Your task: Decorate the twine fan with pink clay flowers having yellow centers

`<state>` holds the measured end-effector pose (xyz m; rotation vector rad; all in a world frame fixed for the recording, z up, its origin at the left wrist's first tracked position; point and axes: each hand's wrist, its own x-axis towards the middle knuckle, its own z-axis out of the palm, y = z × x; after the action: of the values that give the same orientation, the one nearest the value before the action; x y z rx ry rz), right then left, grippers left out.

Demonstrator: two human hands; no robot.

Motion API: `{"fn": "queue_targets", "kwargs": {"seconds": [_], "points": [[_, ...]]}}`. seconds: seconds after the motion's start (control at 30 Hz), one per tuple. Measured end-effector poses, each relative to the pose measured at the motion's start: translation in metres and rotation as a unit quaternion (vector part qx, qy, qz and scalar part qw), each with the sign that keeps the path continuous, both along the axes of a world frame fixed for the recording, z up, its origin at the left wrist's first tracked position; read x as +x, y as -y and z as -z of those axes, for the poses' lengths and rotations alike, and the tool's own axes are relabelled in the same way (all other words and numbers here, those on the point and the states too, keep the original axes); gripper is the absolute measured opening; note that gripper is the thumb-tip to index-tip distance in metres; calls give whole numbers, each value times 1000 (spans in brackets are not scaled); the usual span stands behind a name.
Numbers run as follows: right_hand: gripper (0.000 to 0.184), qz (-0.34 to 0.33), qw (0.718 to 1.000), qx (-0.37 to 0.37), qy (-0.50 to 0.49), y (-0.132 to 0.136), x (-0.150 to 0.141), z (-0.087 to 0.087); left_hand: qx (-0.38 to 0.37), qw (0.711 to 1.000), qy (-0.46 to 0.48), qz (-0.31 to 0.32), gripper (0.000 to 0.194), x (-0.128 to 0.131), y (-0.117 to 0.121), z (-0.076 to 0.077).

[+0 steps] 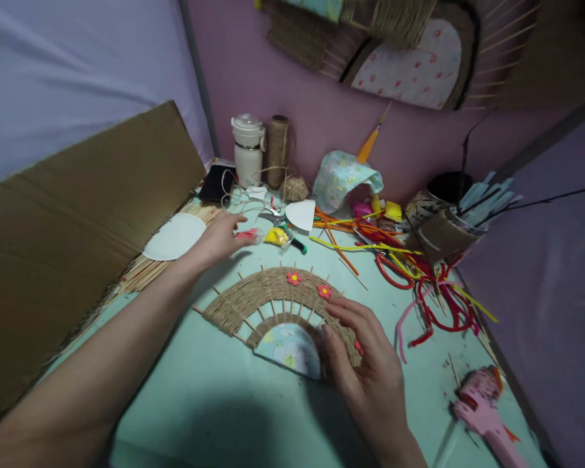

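My left hand is at the red packet, left of centre, grip unclear; my right hand, fingers parted, overhangs the woven fan, below centre, where a careless nudge could dislodge a red flower

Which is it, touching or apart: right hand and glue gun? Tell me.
Apart: the head view shows green tabletop between the right hand and glue gun.
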<state>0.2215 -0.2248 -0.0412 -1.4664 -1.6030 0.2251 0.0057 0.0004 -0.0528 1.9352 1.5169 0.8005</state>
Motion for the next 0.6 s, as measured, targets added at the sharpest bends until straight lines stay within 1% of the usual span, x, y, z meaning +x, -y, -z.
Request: {"fn": "queue_targets", "kwargs": {"seconds": [0.03,0.07,0.1,0.13,0.17,0.23,0.27,0.3,0.33,0.37,0.4,0.43,0.5,0.6], "points": [[22,1,1000,0,0,0,0,0,16,997,-81,11,46,-1,-6,5],[22,1,1000,0,-1,0,1,1,27,990,-140,18,44,-1,-11,9],[22,-1,1000,0,-3,-1,1,1,32,983,-180,22,39,-1,-14,11],[22,-2,1000,0,-4,-1,1,1,35,979,-197,22,33,0,-16,12],[22,-3,1000,1,-5,-2,2,1,34,980,-196,26,29,2,-14,10],[22,-4,1000,5,-6,-3,2,2,17,987,-145,62,26,8,-4,2],[22,-4,1000,7,-6,-3,2,2,1,990,-100,99,26,11,5,-3],[22,-5,1000,8,-8,-3,2,2,-19,987,-46,152,28,15,16,-9],[22,-5,1000,9,-10,-3,2,2,-37,977,5,212,28,20,29,-14],[22,-6,1000,12,-11,-4,2,2,-47,965,49,253,28,25,42,-17],[22,-7,1000,16,-12,-4,1,2,-65,955,76,280,29,30,56,-20],[23,-6,1000,23,-11,-4,1,1,-88,944,85,305,29,34,69,-21],[24,-2,999,39,-7,-4,0,0,-91,929,91,347,27,41,90,-20],[24,-1,999,48,1,-6,-1,-1,-67,922,73,375,29,46,105,-14]]}}
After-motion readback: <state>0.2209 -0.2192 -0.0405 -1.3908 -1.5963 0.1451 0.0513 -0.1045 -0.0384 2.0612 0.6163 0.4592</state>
